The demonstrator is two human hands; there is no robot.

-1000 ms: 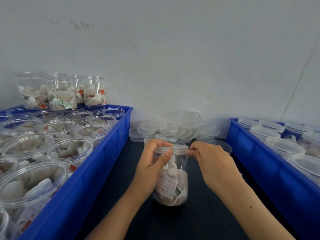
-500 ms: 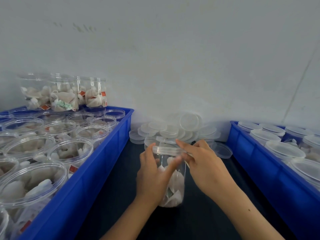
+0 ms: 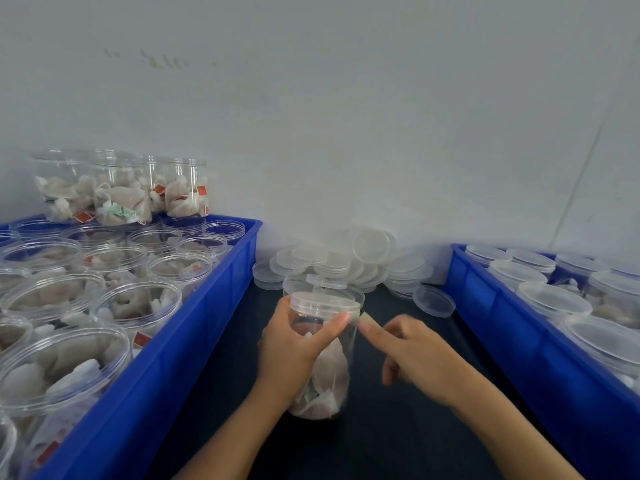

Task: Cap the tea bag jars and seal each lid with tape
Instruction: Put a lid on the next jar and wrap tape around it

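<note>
Fingers of the left hand point(image 3: 294, 344) grip the capped tea bag jar point(image 3: 323, 355); the right hand point(image 3: 412, 351), forefinger extended, touches tape point(image 3: 366, 319) at the lid point(image 3: 325, 304).

No text, brand or number can be read anywhere in the head view; the small red tags point(image 3: 84, 216) on the tea bags inside the stacked jars point(image 3: 119, 188) carry marks too small and blurred to make out; the green-and-white tag point(image 3: 121, 212) in one of those jars is likewise illegible; the tag point(image 3: 311, 393) low inside the held jar point(image 3: 322, 358) shows only a smudge of green; the blue crates point(image 3: 194, 317) bear no readable marking.
</note>
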